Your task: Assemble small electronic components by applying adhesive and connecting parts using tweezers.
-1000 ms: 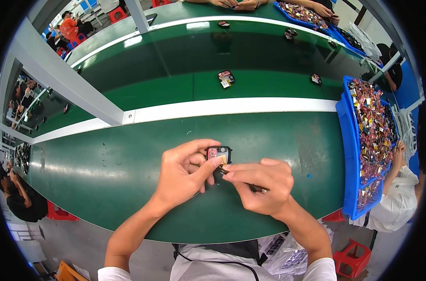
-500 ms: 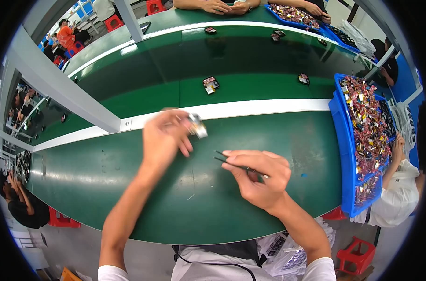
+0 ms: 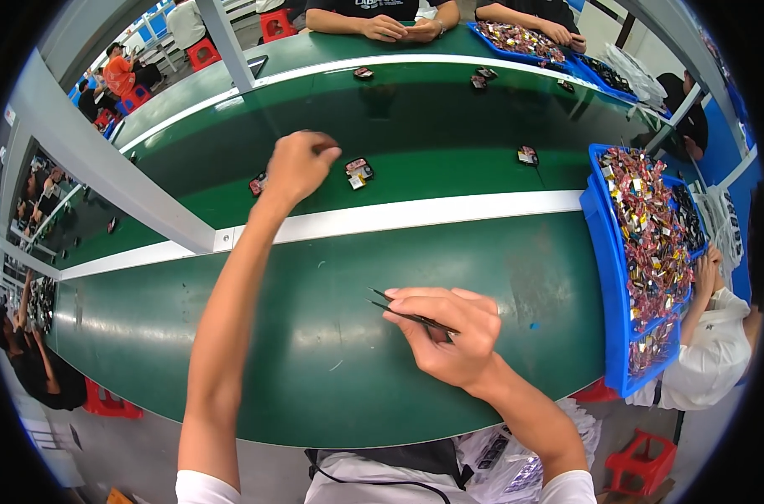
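My left hand [image 3: 301, 170] reaches over the far green belt, beyond the white rail. Its fingers are loosely curled, a little blurred, and nothing shows between thumb and forefinger. Beside its wrist lies a small dark electronic part [image 3: 258, 184], partly covered by the hand. Just right of it is another black part with a pale label [image 3: 358, 173]. My right hand [image 3: 457, 336] hovers above the near green tabletop [image 3: 315, 378], closed around black tweezers [image 3: 411, 316]. The tweezers' two tips point left and stand slightly apart, with nothing between them.
A blue bin [image 3: 609, 277] heaped with small wrapped parts stands at the right. A white rail [image 3: 432, 212] separates table and belt. Grey posts [image 3: 113, 151] rise at the left. More parts lie on the belt, and co-workers sit across and at both sides.
My left hand has moved forward from the near table over the belt. The small part it held is no longer in its fingers; one now lies beside its wrist. My right hand still holds the tweezers.
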Demonstrator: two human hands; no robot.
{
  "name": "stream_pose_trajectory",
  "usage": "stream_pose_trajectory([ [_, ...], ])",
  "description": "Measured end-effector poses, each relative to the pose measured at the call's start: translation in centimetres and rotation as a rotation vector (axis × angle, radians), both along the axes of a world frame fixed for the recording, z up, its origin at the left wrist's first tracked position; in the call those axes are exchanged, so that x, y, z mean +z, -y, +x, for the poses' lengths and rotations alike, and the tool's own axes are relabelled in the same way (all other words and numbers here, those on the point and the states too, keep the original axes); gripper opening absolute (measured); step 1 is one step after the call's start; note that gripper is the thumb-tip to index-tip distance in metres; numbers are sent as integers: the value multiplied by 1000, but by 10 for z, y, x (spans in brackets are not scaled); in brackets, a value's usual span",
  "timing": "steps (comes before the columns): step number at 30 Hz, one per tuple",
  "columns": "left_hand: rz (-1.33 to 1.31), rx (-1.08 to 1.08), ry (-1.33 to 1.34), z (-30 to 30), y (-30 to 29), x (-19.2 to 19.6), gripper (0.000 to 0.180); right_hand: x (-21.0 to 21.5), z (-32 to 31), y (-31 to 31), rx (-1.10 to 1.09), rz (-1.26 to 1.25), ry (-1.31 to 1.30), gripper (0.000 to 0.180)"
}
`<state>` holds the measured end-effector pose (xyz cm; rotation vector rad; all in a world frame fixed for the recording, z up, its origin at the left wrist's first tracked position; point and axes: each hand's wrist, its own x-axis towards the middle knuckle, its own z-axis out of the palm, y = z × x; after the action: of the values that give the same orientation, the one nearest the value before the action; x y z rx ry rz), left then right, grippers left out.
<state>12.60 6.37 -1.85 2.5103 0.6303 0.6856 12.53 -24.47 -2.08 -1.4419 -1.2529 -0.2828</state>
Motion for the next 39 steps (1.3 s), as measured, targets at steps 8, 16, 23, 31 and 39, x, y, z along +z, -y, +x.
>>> stream_pose_trajectory([
  [8,-88,-73,-221,21,1,-4,18,3,-2,-4,6,-4,-35,19],
  [16,-573,-22,-30,-35,43,5,10,5,-4,-1,43,46,-122,18],
  [23,-804,-60,88,-109,117,13,14,3,-4,2,60,-87,-464,14],
  [31,-721,-114,231,-136,158,9,13,1,-6,0,149,-127,-750,15],
  [39,-787,-124,310,-135,165,8,13,0,-6,0,117,-176,-710,16],
])
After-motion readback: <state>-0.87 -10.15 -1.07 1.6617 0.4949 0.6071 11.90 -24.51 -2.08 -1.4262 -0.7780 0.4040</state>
